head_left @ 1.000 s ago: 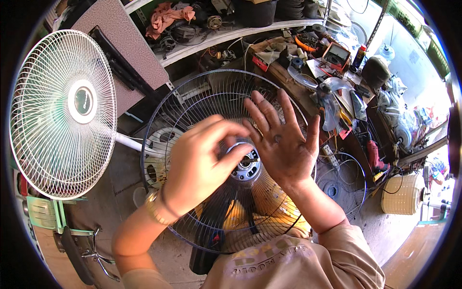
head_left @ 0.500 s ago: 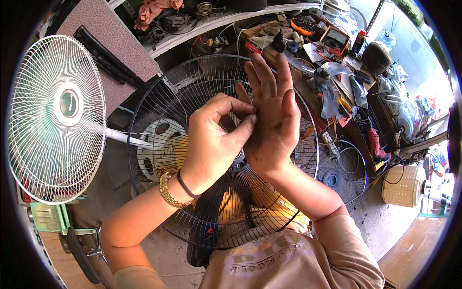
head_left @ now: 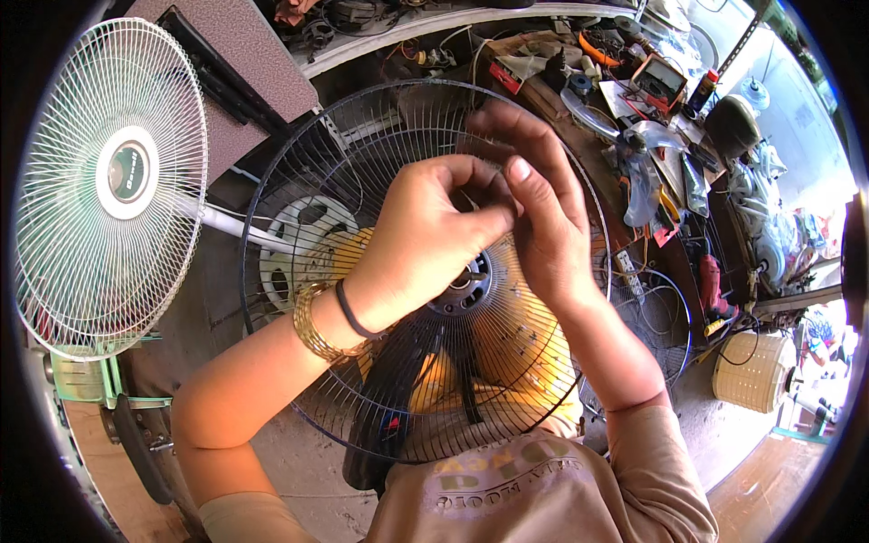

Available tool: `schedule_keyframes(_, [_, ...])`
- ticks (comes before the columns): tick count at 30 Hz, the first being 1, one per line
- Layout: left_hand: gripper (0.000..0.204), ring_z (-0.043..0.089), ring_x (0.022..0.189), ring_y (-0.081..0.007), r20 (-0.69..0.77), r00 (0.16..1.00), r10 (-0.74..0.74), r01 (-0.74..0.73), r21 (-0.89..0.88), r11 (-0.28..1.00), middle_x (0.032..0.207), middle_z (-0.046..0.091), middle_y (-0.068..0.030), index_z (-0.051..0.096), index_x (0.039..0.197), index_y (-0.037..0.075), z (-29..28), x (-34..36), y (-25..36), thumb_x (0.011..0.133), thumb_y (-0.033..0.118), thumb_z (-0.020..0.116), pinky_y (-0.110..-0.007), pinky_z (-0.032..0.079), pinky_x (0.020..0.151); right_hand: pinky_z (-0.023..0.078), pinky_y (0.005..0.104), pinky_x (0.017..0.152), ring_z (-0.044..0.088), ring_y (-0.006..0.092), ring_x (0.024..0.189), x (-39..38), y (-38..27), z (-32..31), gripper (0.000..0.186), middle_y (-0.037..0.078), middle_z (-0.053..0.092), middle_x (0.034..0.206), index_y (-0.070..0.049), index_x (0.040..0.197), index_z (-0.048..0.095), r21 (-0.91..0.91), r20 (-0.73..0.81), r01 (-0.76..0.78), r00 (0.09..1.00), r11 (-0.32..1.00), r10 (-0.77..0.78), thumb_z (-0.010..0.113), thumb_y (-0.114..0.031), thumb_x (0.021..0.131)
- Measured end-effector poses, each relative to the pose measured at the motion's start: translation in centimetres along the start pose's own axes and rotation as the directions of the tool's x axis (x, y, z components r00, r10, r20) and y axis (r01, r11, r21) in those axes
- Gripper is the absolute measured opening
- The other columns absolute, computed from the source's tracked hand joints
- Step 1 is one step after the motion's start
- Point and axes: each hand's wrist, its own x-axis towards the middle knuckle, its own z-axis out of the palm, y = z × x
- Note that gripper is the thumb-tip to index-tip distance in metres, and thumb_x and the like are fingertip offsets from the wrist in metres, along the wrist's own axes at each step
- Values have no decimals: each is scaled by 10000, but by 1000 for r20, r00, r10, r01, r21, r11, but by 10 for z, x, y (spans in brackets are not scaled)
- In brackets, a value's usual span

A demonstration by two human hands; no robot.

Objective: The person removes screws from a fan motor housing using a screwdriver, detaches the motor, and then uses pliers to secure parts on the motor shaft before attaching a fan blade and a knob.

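My left hand (head_left: 434,226), with a gold bracelet and dark band at the wrist, pinches its fingertips against my right hand; anything between them is hidden. My right hand (head_left: 552,244) is cupped, its thumb raised and its fingers loosely bent, their tips blurred. Both hands are over a large dark wire fan guard (head_left: 299,380), in front of its round metal hub (head_left: 457,294). Through the wires show my yellow-clad legs (head_left: 493,362).
A white standing fan (head_left: 81,181) is at left, beside a speckled board (head_left: 262,63). A cluttered wooden bench with a red drill (head_left: 709,281) runs along the right. A second guard (head_left: 665,353) and a cream perforated drum (head_left: 751,371) sit lower right. A metal shelf (head_left: 389,41) crosses the back.
My hands have come together and moved upward; my left fingers now press at my right hand. My right fingers, spread earlier, have bent inward. The fan guard sits higher in view.
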Motion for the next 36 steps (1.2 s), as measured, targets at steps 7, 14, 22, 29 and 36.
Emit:
schedule_keyframes(7, [98, 564, 666, -55, 119, 988, -100, 44, 402, 915, 735, 648, -35, 644, 861, -27, -11, 3, 1, 820, 58, 669, -236, 474, 584, 497, 246, 785, 606, 92, 829, 2, -5, -42, 118, 41, 662, 858, 26, 932, 649, -249, 95, -247, 956, 937, 277, 683, -64, 865])
schedule_keyframes(14, [128, 600, 611, -96, 144, 949, -281, 193, 439, 877, 683, 656, -62, 649, 809, -22, -27, -13, -26, 824, 101, 680, -262, 481, 564, 471, 217, 643, 561, 53, 704, -11, 20, -45, 87, -7, 630, 779, 14, 877, 646, -401, 156, -416, 847, 816, 508, 674, -68, 874])
schedule_keyframes(22, [126, 608, 584, -78, 225, 826, -517, 453, 282, 846, 689, 664, -59, 643, 867, -37, -39, -24, -32, 880, 87, 623, -224, 474, 528, 438, 195, 582, 533, 45, 664, -12, 26, -31, 142, 4, 618, 778, 17, 915, 596, -485, 211, -557, 674, 674, 708, 610, -123, 932])
schedule_keyframes(29, [155, 554, 523, -50, 271, 736, -620, 579, 222, 784, 684, 650, -38, 635, 893, -33, -49, -27, -30, 912, 117, 600, -193, 444, 458, 404, 192, 543, 505, 37, 623, -1, 27, -34, 178, -4, 597, 739, 23, 938, 606, -478, 319, -628, 527, 614, 788, 625, -153, 928])
schedule_keyframes(36, [169, 560, 518, -58, 315, 691, -650, 614, 219, 759, 675, 638, -39, 627, 898, -39, -48, -24, -32, 924, 123, 584, -197, 456, 458, 409, 196, 559, 523, 38, 639, 4, 35, -39, 166, -13, 600, 731, 26, 943, 628, -481, 381, -562, 558, 673, 737, 642, -136, 909])
